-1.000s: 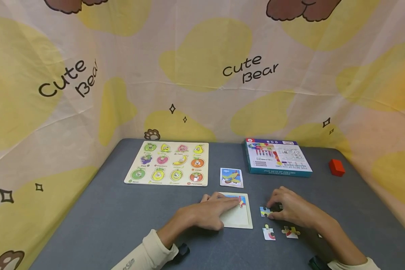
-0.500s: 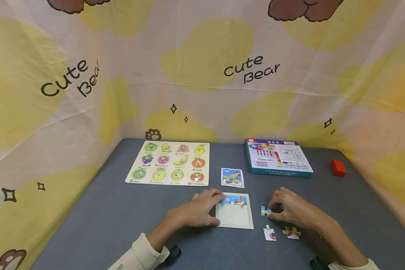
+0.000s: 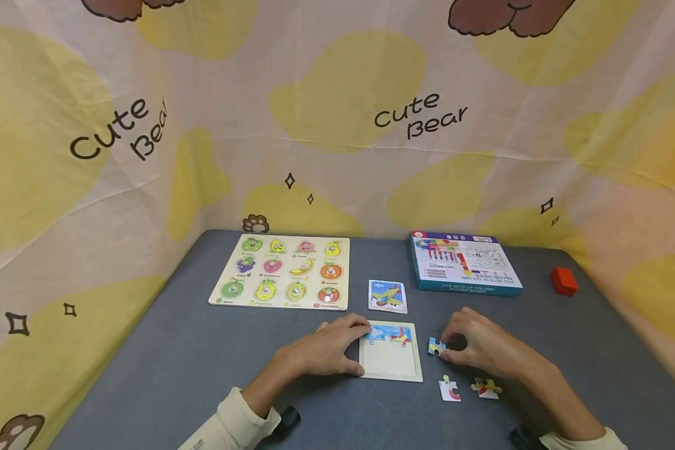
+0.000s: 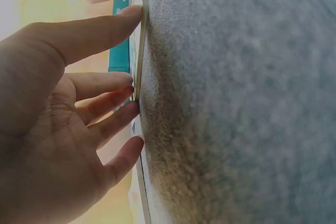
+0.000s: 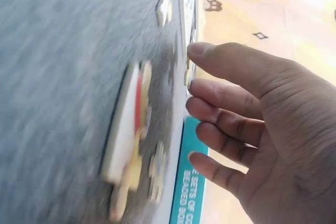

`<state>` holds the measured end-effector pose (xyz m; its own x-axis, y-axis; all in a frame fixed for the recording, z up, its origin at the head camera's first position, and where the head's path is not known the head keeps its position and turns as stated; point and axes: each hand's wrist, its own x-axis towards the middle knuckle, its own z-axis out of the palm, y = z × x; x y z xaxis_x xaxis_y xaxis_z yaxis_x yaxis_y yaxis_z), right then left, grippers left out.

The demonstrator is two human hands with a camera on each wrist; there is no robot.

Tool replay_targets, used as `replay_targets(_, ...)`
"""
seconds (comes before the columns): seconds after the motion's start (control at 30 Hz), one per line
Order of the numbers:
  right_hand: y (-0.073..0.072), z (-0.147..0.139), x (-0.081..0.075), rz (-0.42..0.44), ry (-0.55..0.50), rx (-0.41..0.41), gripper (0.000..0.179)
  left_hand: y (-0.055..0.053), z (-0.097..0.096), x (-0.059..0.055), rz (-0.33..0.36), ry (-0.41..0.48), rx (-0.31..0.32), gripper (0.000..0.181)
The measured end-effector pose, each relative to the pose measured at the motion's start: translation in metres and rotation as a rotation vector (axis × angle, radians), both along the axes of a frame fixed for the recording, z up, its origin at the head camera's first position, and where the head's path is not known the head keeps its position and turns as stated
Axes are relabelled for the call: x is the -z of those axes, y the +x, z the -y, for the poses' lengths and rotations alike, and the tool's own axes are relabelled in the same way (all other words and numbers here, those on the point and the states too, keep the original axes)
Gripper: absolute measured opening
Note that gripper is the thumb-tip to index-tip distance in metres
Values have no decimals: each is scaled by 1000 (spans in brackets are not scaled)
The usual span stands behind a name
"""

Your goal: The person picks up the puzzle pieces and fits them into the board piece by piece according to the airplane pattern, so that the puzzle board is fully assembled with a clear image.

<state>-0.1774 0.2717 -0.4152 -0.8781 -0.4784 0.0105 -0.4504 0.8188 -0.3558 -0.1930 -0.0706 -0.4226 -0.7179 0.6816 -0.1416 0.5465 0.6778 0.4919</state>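
Note:
In the head view a shallow wooden puzzle tray (image 3: 390, 362) lies at the table's middle, its top row filled with joined blue picture pieces (image 3: 392, 334). My left hand (image 3: 320, 350) rests at the tray's left side, thumb at the near corner and fingertips at the far one; the left wrist view shows loosely spread fingers touching the edge. Just right of the tray, my right hand (image 3: 480, 344) pinches a blue-and-yellow puzzle piece (image 3: 435, 345) between thumb and index finger. Nearer me lie a white piece with a pink curve (image 3: 449, 390) and a red-and-yellow piece (image 3: 486, 388).
A picture card with a yellow airplane (image 3: 387, 295) lies behind the tray. Farther back are a fruit board (image 3: 281, 272) at left, a flat bead-set box (image 3: 464, 262) and a red block (image 3: 564, 281) at right. Printed cloth (image 3: 337, 169) walls the table's back and sides.
My left hand has drawn back from pressing the top row to the tray's left edge. My right hand, pinching the puzzle piece, has shifted slightly left toward the tray.

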Motion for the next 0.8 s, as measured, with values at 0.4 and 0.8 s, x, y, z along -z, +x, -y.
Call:
replay_targets(0.4,-13,41,-5,-54,1,-83,19,-2,2,0,21,5,-9,76)
replay_targets(0.8,-21,79,2,-109,-19,-203,17,-3,2,3,10,13,-13,75)
